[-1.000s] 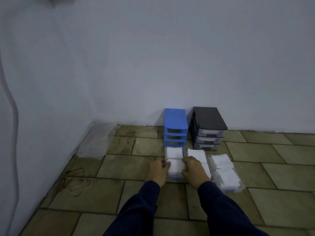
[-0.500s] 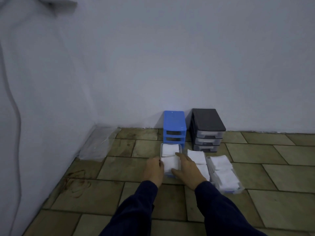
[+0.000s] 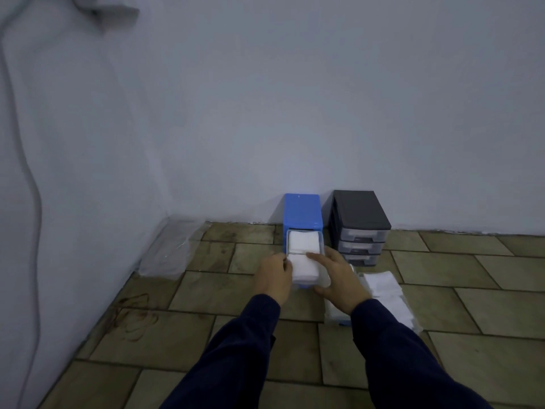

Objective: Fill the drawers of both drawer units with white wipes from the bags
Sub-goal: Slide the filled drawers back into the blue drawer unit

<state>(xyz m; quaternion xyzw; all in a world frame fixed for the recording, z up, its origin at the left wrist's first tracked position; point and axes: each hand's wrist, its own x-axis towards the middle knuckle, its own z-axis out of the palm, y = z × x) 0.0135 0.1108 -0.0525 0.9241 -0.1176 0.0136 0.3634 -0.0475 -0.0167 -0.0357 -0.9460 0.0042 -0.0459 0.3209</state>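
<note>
The tiled floor (image 3: 206,293) meets a pale wall (image 3: 295,113) behind the blue drawer unit (image 3: 301,211), which stands against that wall. Just right of the blue unit stands the black drawer unit (image 3: 361,219), its three clear drawers pushed in. Left of the blue unit, near the corner, lies an empty clear bag (image 3: 169,252). In front and to the right of the blue unit lie stacks of white wipes (image 3: 386,293) in their bag. A drawer (image 3: 303,255) filled with wipes sticks out of the blue unit's front. The left hand (image 3: 274,277) grips its left edge with curled fingers; the right hand (image 3: 339,278) holds its right side, fingers extended along the rim.
</note>
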